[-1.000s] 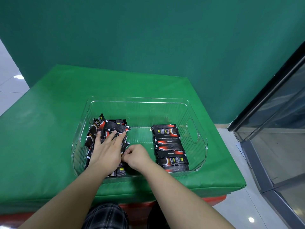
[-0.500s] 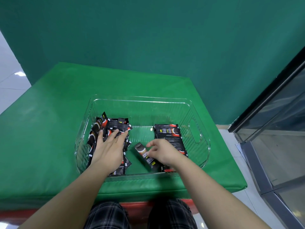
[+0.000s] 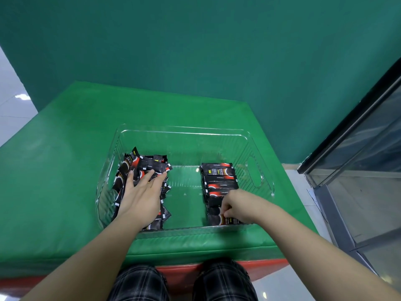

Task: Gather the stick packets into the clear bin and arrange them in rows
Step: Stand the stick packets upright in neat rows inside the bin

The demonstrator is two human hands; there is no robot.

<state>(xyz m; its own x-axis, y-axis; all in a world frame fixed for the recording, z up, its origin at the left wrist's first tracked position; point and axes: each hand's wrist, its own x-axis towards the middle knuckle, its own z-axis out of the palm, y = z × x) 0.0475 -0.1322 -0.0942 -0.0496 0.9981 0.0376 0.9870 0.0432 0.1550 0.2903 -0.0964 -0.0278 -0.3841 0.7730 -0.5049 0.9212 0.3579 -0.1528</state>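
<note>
Head view: half a second ago the right hand (image 3: 240, 206) carried 1 packet (image 3: 227, 220) across the clear bin (image 3: 184, 132); now its curled fingers pinch it at the near end of the tidy right row (image 3: 219, 181). The left hand (image 3: 142, 195) still lies flat on the loose pile (image 3: 141, 168), fingers straight. The row likely gains 1 more; much remains unsorted.

Your right hand (image 3: 238, 208) has crossed from the loose pile (image 3: 141, 170) on the left of the bin to the near end of the right-hand row (image 3: 219, 181). The packet (image 3: 227, 220) it carried slantwise mid-bin half a second ago now lies square at the row's near end, your fingertips pinching it.
</note>
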